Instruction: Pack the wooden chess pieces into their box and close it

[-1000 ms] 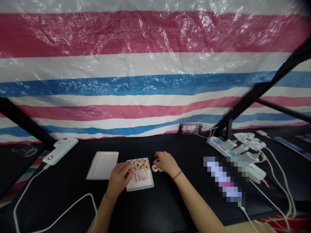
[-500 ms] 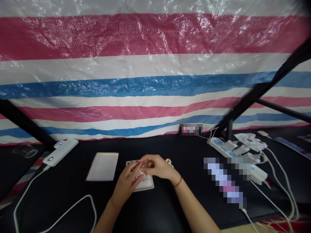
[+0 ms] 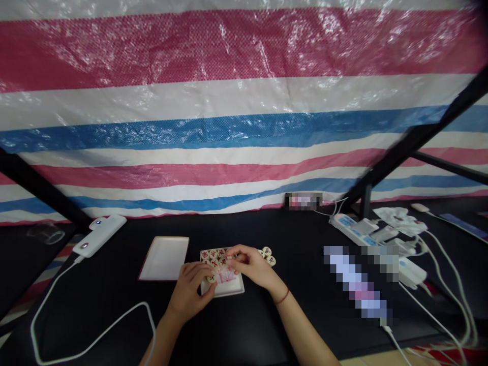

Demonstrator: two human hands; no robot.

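Left hand (image 3: 192, 287): half-curled at a xiangqi piece (image 3: 211, 279), lower centre; grip cannot be told.
Right hand (image 3: 252, 267): fingertips bunched over the box tray (image 3: 231, 291); any held piece is hidden.
Loose pieces (image 3: 270, 261): right of centre; could be scattered if brushed by knuckles.
Red-marked pieces (image 3: 213, 253): could be dislodged by crowded fingers.

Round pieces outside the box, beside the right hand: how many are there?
3 visible, all right of the box: a back piece, a front piece, and a left piece, partly hidden beside the right hand. That hand may hide more.
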